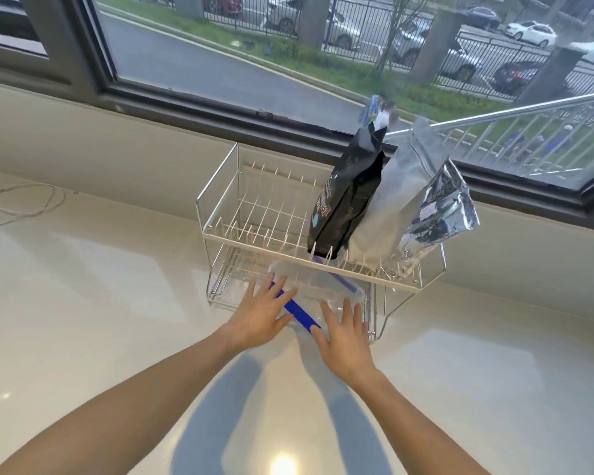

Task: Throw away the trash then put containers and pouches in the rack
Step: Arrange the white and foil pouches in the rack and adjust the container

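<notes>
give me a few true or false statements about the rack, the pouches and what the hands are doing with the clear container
1. Three pouches stand in the top tier of the rack. True: the black pouch, the frosted pouch and the silver pouch.
2. The clear container with blue clips sits on the top tier. False: it is at the lower tier, partly pushed in.
3. Both hands touch the container with straight fingers. True: the left hand and the right hand lie flat against it.
4. The black pouch lies flat on the counter. False: it stands upright in the rack.
5. The left half of the top tier holds a plate. False: only bare prongs show there.
</notes>
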